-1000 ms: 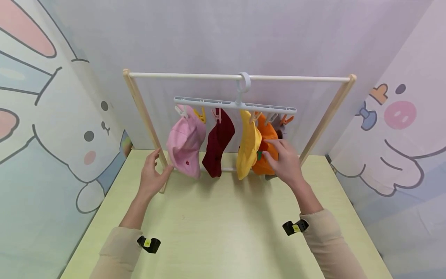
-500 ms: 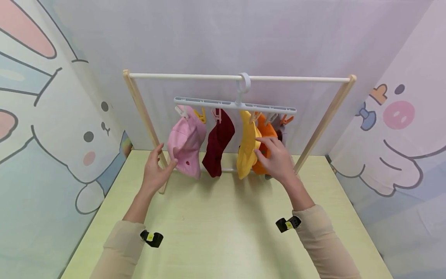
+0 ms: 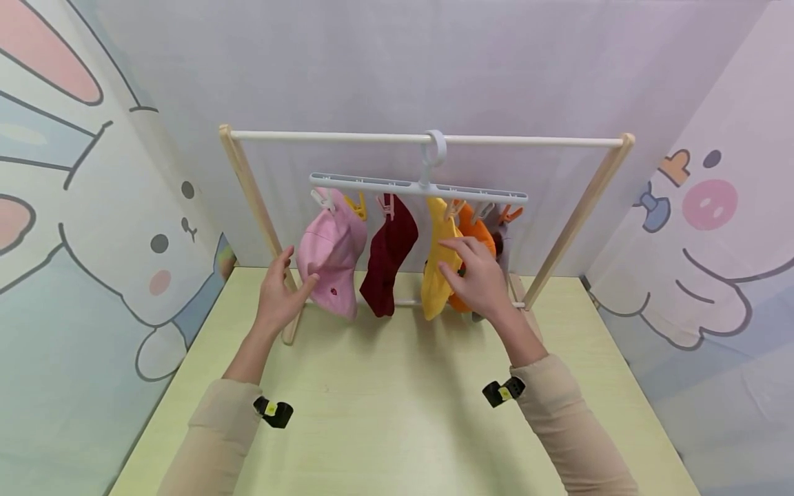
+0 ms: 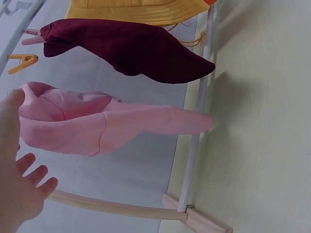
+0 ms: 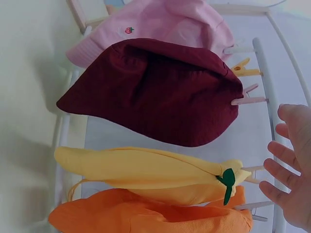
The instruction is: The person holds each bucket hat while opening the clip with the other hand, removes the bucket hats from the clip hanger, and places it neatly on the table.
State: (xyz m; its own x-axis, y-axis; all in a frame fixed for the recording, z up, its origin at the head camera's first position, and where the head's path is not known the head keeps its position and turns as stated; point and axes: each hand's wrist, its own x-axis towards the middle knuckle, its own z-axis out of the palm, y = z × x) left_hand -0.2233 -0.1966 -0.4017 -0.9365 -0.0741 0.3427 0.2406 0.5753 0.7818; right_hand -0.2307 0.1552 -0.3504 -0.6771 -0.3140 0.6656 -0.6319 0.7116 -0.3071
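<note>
My left hand (image 3: 282, 296), fingers apart, is at the left side of a pink hat (image 3: 335, 255) with a small strawberry mark, overlapping its edge in the head view. My right hand (image 3: 482, 281), thumb and fingers spread, is in front of a yellow hat (image 3: 436, 269) and an orange hat (image 3: 476, 231), holding neither. Between the hands hangs a maroon hat (image 3: 387, 258). In the right wrist view the yellow hat carries a green leaf (image 5: 227, 179). A greyish hat (image 3: 504, 241) hangs at the far right, mostly hidden behind the orange one.
A pale clip hanger (image 3: 378, 184) hooks over the white top rail (image 3: 322, 136) of a wooden-legged rack. Coloured clips hold the hats, and a yellow clip (image 3: 358, 204) sits beside the pink hat. The rack stands on a light wooden table (image 3: 372, 406) before printed cloth walls.
My right hand has moved left, from the orange hat to in front of the yellow one. My left hand has shifted slightly up and right, beside the pink hat. The hats hang nearly still.
</note>
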